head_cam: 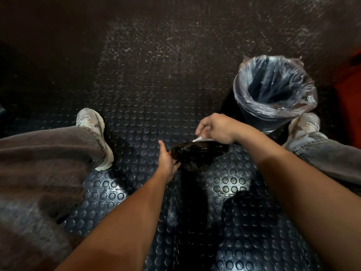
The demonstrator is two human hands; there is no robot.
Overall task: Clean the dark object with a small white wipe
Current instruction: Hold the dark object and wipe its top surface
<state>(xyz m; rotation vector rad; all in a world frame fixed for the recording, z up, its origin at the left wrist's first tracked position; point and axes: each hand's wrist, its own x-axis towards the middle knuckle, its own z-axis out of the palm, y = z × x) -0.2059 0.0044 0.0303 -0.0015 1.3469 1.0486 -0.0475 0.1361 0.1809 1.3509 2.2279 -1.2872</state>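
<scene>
Our left hand (167,160) grips the dark object (197,155) by its near end, holding it up over the studded floor (148,106). Our right hand (215,128) pinches the small white wipe (199,139) against its top. The lined bin (274,90) sits just beyond the right hand.

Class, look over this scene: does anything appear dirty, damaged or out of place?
Yes. The dark object held by the left hand looks coated in glossy black grime, which the right hand is rubbing with a white wipe. The studded floor beyond is scuffed whitish.
</scene>
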